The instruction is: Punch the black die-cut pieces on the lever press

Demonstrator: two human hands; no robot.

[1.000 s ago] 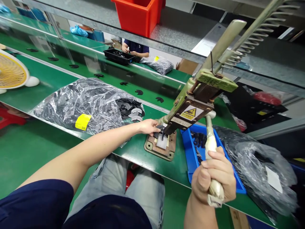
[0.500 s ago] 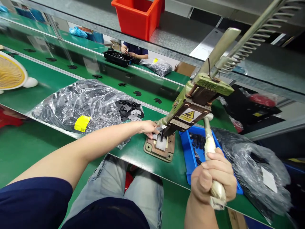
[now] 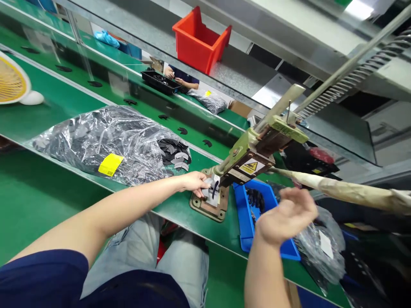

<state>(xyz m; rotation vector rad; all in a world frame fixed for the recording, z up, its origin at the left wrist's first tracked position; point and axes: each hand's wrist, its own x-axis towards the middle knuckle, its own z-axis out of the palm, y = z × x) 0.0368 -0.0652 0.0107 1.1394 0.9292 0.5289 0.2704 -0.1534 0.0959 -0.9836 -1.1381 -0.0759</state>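
Black part (image 3: 214, 188) pinched in left hand (image 3: 193, 181) grip under press (image 3: 253, 155), right hand (image 3: 286, 215) grip open

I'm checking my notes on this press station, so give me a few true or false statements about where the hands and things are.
The left hand pinches a small part on the press base. True.
The right hand holds the lever handle. False: it is open, off the handle.
The bin on the shelf is blue. False: it is red.
The bag of parts bears a yellow label. True.
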